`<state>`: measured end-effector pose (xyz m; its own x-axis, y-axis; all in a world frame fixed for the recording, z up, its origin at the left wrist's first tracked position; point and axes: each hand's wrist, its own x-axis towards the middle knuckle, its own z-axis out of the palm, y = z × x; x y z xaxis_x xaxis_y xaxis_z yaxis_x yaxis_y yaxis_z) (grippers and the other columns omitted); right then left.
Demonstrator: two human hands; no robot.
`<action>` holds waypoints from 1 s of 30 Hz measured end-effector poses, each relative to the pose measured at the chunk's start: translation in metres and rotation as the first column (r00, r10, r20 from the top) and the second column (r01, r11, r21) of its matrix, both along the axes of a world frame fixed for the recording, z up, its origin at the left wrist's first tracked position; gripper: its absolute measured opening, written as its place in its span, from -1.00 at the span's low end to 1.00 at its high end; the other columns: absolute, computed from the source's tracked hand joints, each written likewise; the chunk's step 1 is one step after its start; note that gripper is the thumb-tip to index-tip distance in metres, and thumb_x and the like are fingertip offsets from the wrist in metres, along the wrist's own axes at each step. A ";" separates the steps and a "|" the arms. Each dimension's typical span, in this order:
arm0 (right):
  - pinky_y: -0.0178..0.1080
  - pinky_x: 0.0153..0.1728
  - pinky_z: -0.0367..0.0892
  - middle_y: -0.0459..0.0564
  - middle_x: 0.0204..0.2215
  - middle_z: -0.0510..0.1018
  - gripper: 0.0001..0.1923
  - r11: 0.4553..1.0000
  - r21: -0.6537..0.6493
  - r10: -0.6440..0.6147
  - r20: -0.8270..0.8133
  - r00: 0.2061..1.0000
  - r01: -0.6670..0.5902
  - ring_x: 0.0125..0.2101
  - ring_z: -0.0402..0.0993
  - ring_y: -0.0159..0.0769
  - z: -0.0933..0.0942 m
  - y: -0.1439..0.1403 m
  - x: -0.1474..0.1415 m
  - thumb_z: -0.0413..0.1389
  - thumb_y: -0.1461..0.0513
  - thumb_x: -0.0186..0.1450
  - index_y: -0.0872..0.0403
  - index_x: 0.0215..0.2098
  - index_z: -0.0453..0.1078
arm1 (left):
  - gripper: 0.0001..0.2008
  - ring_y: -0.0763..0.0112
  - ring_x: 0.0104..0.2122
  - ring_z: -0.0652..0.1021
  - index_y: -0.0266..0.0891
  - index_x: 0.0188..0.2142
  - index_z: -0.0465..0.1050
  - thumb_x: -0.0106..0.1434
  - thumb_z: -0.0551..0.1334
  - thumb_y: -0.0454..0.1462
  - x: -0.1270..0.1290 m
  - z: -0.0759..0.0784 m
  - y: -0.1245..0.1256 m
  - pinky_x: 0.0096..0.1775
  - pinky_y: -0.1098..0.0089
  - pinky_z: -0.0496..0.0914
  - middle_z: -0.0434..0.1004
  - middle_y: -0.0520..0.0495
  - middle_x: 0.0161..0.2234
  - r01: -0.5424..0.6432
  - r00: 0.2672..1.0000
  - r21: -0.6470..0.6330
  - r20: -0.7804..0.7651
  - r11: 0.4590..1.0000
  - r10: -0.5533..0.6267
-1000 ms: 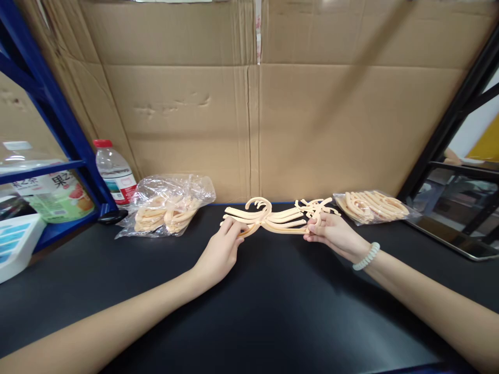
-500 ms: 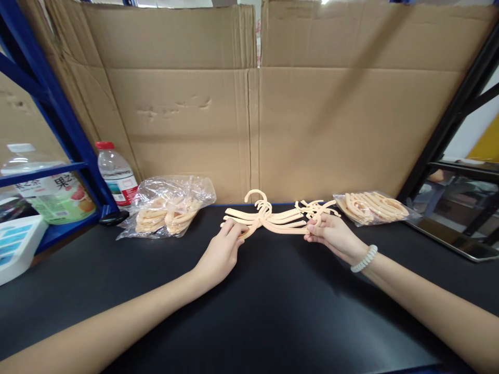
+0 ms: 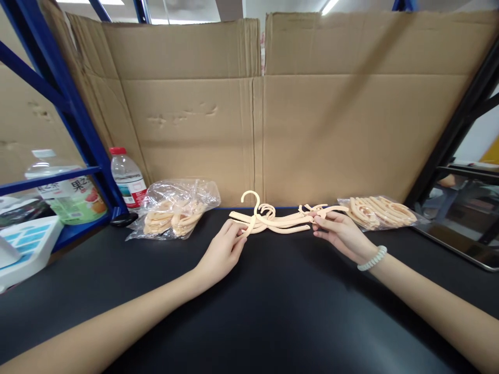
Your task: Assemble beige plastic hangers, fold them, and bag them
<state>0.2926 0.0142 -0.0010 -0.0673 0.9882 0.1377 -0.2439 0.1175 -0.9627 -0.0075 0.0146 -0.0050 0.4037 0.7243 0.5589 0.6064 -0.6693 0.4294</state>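
My left hand [image 3: 222, 252] is closed, pinching the left arm of a peach plastic hanger [image 3: 251, 210] whose hook points up. Behind and to the right of it, several similar hangers [image 3: 288, 220] lie overlapped on the black table. My right hand [image 3: 341, 234], with a pale beaded bracelet at the wrist, pinches a curved peach hanger piece [image 3: 336, 209] between thumb and fingers. Right behind those fingertips is a small heap of peach hanger pieces [image 3: 307, 209]. The fingers partly hide the held piece, so its whole shape cannot be made out.
A clear bag of peach hangers [image 3: 175, 210] lies at the left, another bag [image 3: 382, 212] at the right. Behind stands a cardboard wall [image 3: 351, 130]. A red-capped bottle [image 3: 128, 179], a blue frame [image 3: 74, 119] and a white tray [image 3: 35, 244] are at the left.
The hanger in my left hand has turned, its right arm away from my right hand. My right hand has shifted slightly, with the curved piece in its fingers. The camera view has tilted up.
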 end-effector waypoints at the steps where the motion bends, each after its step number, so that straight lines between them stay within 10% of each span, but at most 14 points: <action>1: -0.31 -0.29 0.37 -0.10 -0.35 0.47 -0.79 1.000 0.007 0.010 -0.009 1.000 -0.010 -0.37 0.36 -0.43 0.002 0.000 0.001 0.33 0.16 0.09 0.08 -0.34 0.50 | -0.85 0.35 -0.27 0.45 -0.20 -0.17 0.35 0.31 0.05 -0.34 -0.001 0.002 0.001 -0.20 0.31 0.42 0.31 -0.06 -0.25 0.000 1.000 0.009 -0.006 1.000 0.000; 13: -0.34 -0.41 0.32 -0.08 -0.49 0.45 -0.76 0.996 -0.031 0.094 0.275 0.957 -0.088 -0.43 0.36 -0.38 0.023 0.009 0.047 0.31 0.08 0.04 0.07 -0.44 0.50 | -0.90 0.38 -0.36 0.44 -0.23 -0.28 0.36 0.31 0.08 -0.30 -0.028 0.046 0.005 -0.33 0.41 0.31 0.40 -0.04 -0.32 0.118 0.937 0.078 -0.340 0.990 -0.085; 23: -0.32 -0.50 0.21 -0.11 -0.59 0.42 -0.69 0.933 -0.188 0.313 0.843 0.438 -0.307 -0.57 0.25 -0.44 0.035 0.007 0.070 0.27 0.01 0.05 0.09 -0.44 0.54 | -0.89 0.40 -0.41 0.46 -0.24 -0.38 0.45 0.22 0.15 -0.34 -0.023 0.053 -0.011 -0.37 0.45 0.28 0.48 -0.03 -0.39 0.273 0.812 -0.216 -0.471 0.937 -0.346; 30: -0.32 -0.53 0.18 -0.09 -0.61 0.49 -0.65 0.885 -0.313 0.417 0.861 0.290 -0.345 -0.59 0.32 -0.39 0.026 0.013 0.081 0.25 -0.03 0.03 0.10 -0.45 0.51 | -0.84 0.38 -0.39 0.49 -0.22 -0.36 0.46 0.28 0.12 -0.29 -0.021 0.047 -0.011 -0.36 0.45 0.30 0.51 -0.04 -0.38 0.277 0.805 -0.235 -0.472 0.932 -0.359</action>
